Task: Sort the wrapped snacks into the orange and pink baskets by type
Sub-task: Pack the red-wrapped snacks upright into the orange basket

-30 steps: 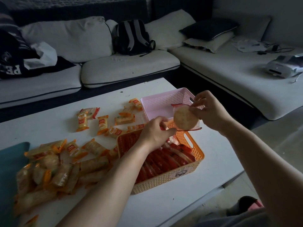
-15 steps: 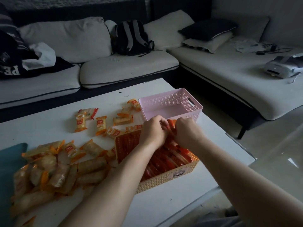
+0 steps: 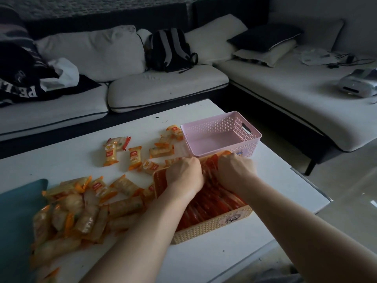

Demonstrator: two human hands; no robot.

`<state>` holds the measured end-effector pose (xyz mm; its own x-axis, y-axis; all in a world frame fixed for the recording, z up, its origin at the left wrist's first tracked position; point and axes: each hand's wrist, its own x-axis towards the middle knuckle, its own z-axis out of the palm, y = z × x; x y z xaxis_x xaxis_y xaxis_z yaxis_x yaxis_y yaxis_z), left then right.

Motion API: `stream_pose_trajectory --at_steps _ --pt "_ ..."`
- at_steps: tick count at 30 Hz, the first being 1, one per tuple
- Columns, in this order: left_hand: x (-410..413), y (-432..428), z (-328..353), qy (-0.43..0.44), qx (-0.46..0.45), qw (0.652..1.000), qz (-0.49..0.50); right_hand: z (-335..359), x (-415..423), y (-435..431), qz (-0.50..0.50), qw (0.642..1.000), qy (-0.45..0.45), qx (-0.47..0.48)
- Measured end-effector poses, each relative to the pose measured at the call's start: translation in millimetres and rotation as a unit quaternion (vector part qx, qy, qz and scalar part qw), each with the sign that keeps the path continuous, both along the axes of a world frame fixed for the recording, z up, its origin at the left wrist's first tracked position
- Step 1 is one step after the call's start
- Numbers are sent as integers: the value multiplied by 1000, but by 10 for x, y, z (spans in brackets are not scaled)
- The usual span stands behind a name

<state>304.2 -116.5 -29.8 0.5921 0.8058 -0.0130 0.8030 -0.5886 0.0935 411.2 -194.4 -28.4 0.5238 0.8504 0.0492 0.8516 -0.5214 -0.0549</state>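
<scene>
In the orange basket (image 3: 212,225) — left hand (image 3: 184,174) and right hand (image 3: 234,172) sunk among red-wrapped snacks (image 3: 216,203).
Fingertips are hidden — grip cannot be told.

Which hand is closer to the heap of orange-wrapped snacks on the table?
Left. The left hand is in the orange basket at its left side, just right of the heap. The right hand is further right in the same basket.

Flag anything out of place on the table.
One red-ended snack lies among the orange-wrapped ones on the table, while the other red packs fill the orange basket. The pink basket holds nothing.
</scene>
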Motion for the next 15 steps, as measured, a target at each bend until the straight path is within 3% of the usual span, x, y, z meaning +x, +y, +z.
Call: stream_pose_trajectory --at_steps 4,10,13,15 --pt "56 10 34 -29 -29 999 6 73 6 33 -2 999 -9 -34" --pt "68 69 -40 -185 -96 977 43 159 -15 15 -7 999 -32 -44" --pt "84 86 -131 -151 -134 979 32 128 23 4 -7 997 34 -74" --pt "56 108 -124 -144 -158 977 12 160 33 -9 -10 997 22 -73"
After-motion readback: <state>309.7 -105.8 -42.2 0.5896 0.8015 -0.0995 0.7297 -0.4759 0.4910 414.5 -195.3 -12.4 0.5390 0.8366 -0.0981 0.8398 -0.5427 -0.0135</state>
